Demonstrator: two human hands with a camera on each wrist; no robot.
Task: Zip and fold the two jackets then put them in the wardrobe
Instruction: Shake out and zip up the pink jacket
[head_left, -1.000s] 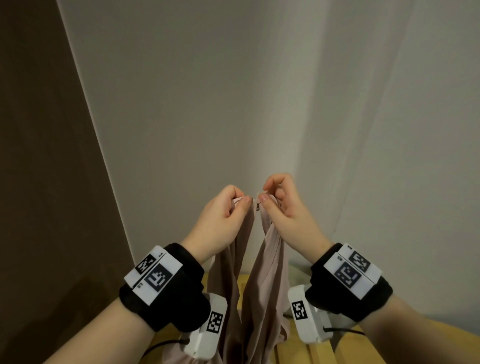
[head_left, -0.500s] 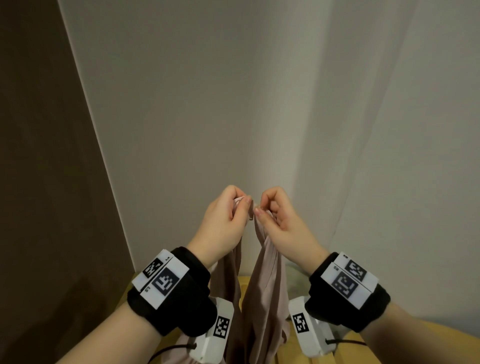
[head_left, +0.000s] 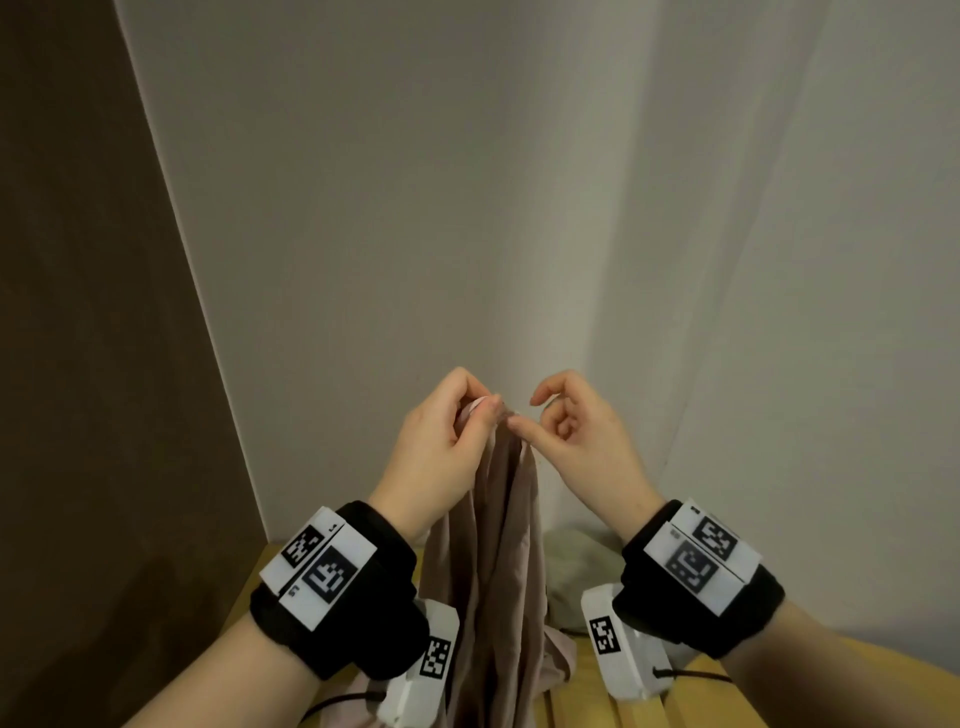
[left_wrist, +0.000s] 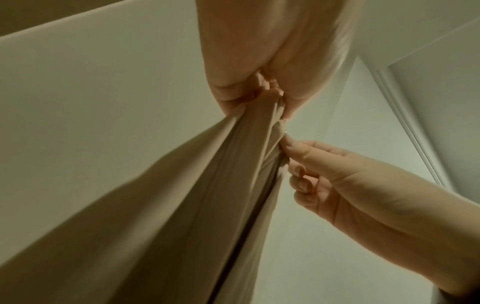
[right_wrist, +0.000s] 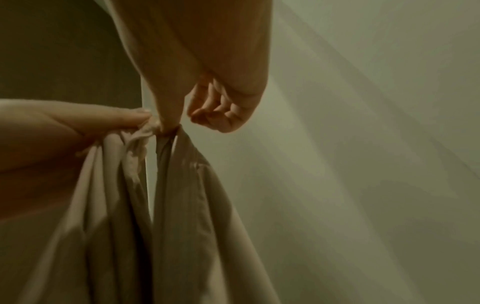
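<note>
Head view, low in the middle: left hand (head_left: 447, 441) pinches the pink jacket (head_left: 498, 571) up high so it hangs straight; right hand (head_left: 576, 441), fingers half open, only thumb-touches its edge.

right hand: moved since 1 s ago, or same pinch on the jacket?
Yes. In the head view, the right hand has opened and shifted right, toward the wall corner; only its thumb touches the pink jacket. The left hand grips it.

Both forearms are bare, each wrist wrapped in a black band (head_left: 337, 618) topped by a white plate with black square codes. Under each wrist hangs a white camera block (head_left: 618, 644), coded too, trailing a thin black cable (head_left: 691, 675).
</note>
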